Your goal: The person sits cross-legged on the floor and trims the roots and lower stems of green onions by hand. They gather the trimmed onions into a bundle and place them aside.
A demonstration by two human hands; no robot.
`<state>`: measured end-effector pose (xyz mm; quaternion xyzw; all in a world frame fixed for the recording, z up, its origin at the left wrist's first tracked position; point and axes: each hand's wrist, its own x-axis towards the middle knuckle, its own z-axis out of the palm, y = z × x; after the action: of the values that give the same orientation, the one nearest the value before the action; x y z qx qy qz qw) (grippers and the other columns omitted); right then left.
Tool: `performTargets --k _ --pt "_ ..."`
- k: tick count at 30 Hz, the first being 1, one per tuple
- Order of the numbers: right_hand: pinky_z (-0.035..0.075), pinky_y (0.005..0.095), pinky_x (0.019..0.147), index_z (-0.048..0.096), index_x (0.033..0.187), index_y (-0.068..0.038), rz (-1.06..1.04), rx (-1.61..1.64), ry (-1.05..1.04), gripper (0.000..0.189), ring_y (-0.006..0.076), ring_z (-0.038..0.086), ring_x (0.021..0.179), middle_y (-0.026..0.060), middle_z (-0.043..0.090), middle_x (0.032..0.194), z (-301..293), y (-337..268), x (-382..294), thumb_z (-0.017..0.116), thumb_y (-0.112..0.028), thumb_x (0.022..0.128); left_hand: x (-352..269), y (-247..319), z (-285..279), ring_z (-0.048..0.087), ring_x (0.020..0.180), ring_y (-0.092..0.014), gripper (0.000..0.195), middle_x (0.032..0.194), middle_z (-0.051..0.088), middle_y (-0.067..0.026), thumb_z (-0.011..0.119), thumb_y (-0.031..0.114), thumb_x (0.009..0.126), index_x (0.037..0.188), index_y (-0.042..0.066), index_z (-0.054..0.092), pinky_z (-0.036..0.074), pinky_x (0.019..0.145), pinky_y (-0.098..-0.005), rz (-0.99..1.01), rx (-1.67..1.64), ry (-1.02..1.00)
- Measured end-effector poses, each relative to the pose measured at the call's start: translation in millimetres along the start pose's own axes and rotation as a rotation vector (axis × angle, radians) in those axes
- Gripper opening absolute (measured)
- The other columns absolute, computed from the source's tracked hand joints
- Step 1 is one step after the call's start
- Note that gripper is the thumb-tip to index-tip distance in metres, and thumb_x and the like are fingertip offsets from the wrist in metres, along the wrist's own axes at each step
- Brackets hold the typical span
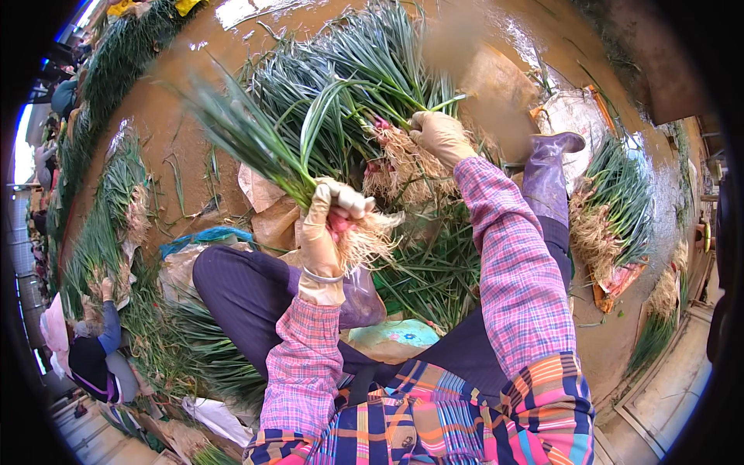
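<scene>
My left hand (325,229), in a pale glove, is closed around a bunch of green onions (250,139). Their leaves fan out to the upper left, while pinkish bulbs and pale roots (366,238) stick out below the fingers. A large pile of green onions (349,64) lies before me, roots towards me. At its right side my gloved right hand (439,136) grips a few onion stalks (427,104), just above a mass of tangled roots (407,163). The right fingertips are partly hidden. Loose green leaves (430,261) cover the ground between my legs.
Purple rubber boots (546,180) flank the work. More onions lie on a sack at the right (619,203) and in heaps at the left (110,215). A co-worker (96,354) bends over onions at the left. Muddy wet floor (174,99) surrounds the piles.
</scene>
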<state>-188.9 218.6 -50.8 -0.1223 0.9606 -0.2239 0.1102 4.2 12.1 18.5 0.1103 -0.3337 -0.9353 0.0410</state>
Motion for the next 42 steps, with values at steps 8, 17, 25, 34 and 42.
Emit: performTargets --k 8,17,25,34,42 --pt "0.048 0.0268 0.068 0.071 0.096 -0.005 0.305 0.832 -0.307 0.014 0.0075 0.057 0.073 -0.0019 0.065 0.077 -14 -9 -95 0.071 -0.019 0.091 -5 -55 -29 0.052 0.058 -0.010 0.023 0.073 0.058 0.0014 0.065 0.019 0.098 0.113 0.001 0.066 0.049 0.059 -0.0284 -0.416 0.104 0.231" --pt "0.052 0.0294 0.067 0.071 0.103 -0.003 0.149 0.872 -0.294 0.023 0.0110 0.065 0.073 0.0084 0.071 0.079 32 -37 -170 0.070 -0.023 0.094 -8 -94 -63 0.058 0.062 -0.012 0.016 0.080 0.067 -0.0071 0.063 0.011 0.097 0.106 -0.002 0.066 0.050 0.057 -0.0274 -0.538 0.088 0.048" --pt "0.054 0.0444 0.069 0.068 0.095 -0.005 0.006 0.263 -0.069 0.032 0.0357 0.070 0.076 0.0170 0.070 0.078 20 -52 -146 0.073 -0.036 0.086 -14 -100 -52 0.053 0.056 -0.010 0.009 0.073 0.060 -0.0005 0.070 0.007 0.091 0.099 0.007 0.065 0.049 0.052 -0.0287 -0.554 0.125 0.204" --pt "0.055 0.0443 0.065 0.064 0.085 -0.007 -0.080 0.175 0.131 0.021 0.0347 0.068 0.067 0.0147 0.067 0.069 36 -31 -129 0.068 -0.028 0.086 -14 -87 -42 0.061 0.058 -0.011 0.013 0.077 0.066 -0.0037 0.071 0.009 0.091 0.103 0.006 0.066 0.050 0.053 -0.0229 -0.542 0.149 0.061" --pt "0.054 0.0382 0.087 0.075 0.106 -0.008 0.063 -0.051 -0.701 0.032 0.0255 0.070 0.093 0.0156 0.073 0.098 -3 15 -129 0.074 -0.029 0.083 -6 -42 -30 0.066 0.103 -0.023 0.026 0.119 0.069 -0.0122 0.059 0.012 0.099 0.123 0.003 0.062 0.054 0.097 -0.0494 -0.256 -0.106 -0.015"
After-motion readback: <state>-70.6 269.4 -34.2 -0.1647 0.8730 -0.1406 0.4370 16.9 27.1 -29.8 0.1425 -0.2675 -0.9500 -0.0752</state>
